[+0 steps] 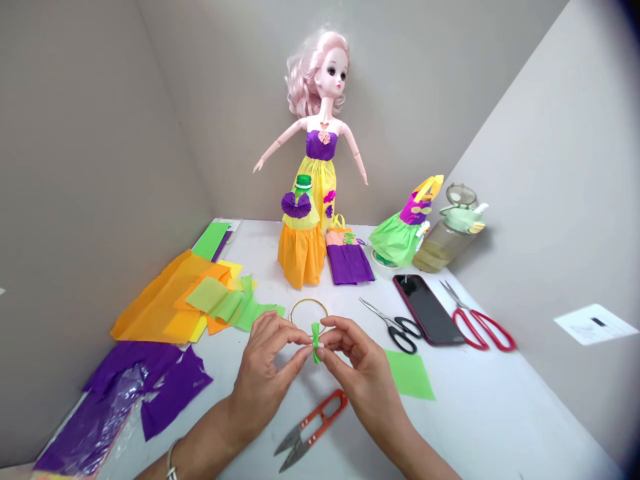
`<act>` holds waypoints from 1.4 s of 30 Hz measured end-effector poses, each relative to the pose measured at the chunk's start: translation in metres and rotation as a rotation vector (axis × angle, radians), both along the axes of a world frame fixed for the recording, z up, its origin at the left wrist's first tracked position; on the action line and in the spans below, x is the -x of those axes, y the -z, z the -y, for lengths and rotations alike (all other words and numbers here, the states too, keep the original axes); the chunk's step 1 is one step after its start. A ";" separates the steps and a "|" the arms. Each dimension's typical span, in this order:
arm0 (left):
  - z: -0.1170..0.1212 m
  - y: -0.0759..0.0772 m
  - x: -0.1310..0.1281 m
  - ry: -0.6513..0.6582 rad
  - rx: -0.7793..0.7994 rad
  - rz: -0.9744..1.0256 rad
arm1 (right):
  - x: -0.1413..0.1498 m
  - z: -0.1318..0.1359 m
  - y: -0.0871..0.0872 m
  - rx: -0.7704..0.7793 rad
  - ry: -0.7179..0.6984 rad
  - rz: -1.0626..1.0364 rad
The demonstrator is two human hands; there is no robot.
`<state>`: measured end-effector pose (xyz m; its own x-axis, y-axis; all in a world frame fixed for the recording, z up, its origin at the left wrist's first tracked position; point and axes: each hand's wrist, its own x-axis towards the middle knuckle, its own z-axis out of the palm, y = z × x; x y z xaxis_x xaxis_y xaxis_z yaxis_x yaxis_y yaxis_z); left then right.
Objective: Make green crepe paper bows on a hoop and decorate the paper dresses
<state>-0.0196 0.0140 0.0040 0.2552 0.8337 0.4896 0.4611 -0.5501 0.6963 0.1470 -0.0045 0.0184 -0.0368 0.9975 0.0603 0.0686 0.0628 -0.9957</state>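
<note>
Both hands meet over the table's middle around a small strip of green crepe paper (315, 341), which stands upright and looks gathered. My left hand (270, 363) pinches its left side between thumb and forefinger. From the right, my right hand (357, 363) pinches the same strip with thumb and fingers. Just behind the fingertips lies a thin gold ring (295, 305), partly hidden by the hands. Orange-handled thread snips (313, 427) rest below the hands, blades toward the lower left. A flat green square (411, 375) lies beside my right wrist.
A pink-haired doll (323, 143) stands at the back, behind a bottle in an orange skirt (301, 257). Black-handled scissors (400, 330), a phone (429, 310), red-handled scissors (483, 327) and a jar (443, 243) are at right. Orange sheets (155, 300) and purple sheets (175, 393) cover the left.
</note>
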 end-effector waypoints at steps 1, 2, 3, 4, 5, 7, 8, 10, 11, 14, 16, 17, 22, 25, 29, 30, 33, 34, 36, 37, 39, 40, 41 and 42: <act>0.000 0.000 0.000 0.000 0.011 0.008 | 0.000 0.000 0.000 -0.011 -0.001 0.011; 0.000 0.000 0.000 -0.001 0.028 0.021 | 0.000 0.000 0.001 -0.019 -0.001 0.018; 0.000 0.000 0.000 -0.001 0.050 0.037 | 0.000 0.000 0.001 -0.023 -0.003 0.021; 0.000 0.000 0.000 0.000 0.074 0.054 | 0.000 0.000 0.001 -0.025 -0.004 0.022; 0.000 -0.001 -0.001 0.002 0.100 0.068 | 0.000 -0.001 0.002 -0.026 -0.003 0.021; -0.001 -0.001 -0.001 0.004 0.150 0.092 | 0.000 -0.001 0.002 -0.024 -0.003 0.016; -0.001 -0.002 -0.002 0.007 0.174 0.101 | 0.000 -0.001 0.002 -0.021 -0.003 0.012; 0.000 -0.003 -0.002 0.013 0.222 0.122 | -0.001 -0.001 0.001 -0.013 -0.005 0.001; 0.000 -0.004 -0.002 0.017 0.246 0.133 | -0.001 0.000 0.001 -0.007 -0.007 -0.006; 0.002 -0.007 -0.002 0.027 0.312 0.155 | -0.002 -0.001 0.000 0.013 -0.011 -0.036; 0.002 -0.009 -0.002 0.032 0.349 0.165 | -0.002 -0.001 -0.001 0.038 -0.016 -0.064; 0.002 -0.010 -0.002 0.034 0.373 0.172 | -0.003 -0.002 -0.002 0.056 -0.022 -0.083; -0.001 -0.013 0.001 0.107 0.593 0.266 | -0.004 -0.003 -0.005 0.173 -0.116 -0.209; -0.005 -0.013 0.003 0.211 0.745 0.346 | -0.004 -0.003 -0.006 0.214 -0.146 -0.240; -0.007 -0.012 0.004 0.240 0.807 0.395 | -0.005 -0.003 -0.009 0.213 -0.161 -0.200; -0.007 -0.012 0.004 0.237 0.813 0.405 | -0.005 -0.002 -0.010 0.211 -0.167 -0.187; -0.005 -0.010 0.003 0.221 0.837 0.449 | -0.003 -0.001 -0.011 0.194 -0.191 -0.144; -0.004 -0.009 0.002 0.209 0.841 0.463 | -0.002 0.000 -0.011 0.186 -0.195 -0.127; -0.002 -0.008 0.000 0.181 0.840 0.482 | -0.001 0.000 -0.009 0.167 -0.184 -0.097; -0.001 -0.007 -0.001 0.168 0.838 0.488 | 0.000 0.001 -0.008 0.159 -0.169 -0.088; 0.000 -0.007 -0.003 0.152 0.834 0.492 | 0.001 0.000 -0.006 0.151 -0.127 -0.086; 0.000 -0.006 -0.003 0.148 0.832 0.492 | 0.001 0.000 -0.005 0.150 -0.105 -0.093; 0.000 -0.007 -0.004 0.150 0.831 0.492 | 0.001 0.000 -0.004 0.154 -0.089 -0.104; 0.000 -0.007 -0.004 0.158 0.830 0.493 | 0.001 -0.001 -0.004 0.160 -0.079 -0.115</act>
<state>-0.0160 0.0136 0.0108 0.3173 0.9355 -0.1554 -0.0222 0.1711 0.9850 0.1464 -0.0034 0.0222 -0.1172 0.9890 -0.0903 -0.0453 -0.0962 -0.9943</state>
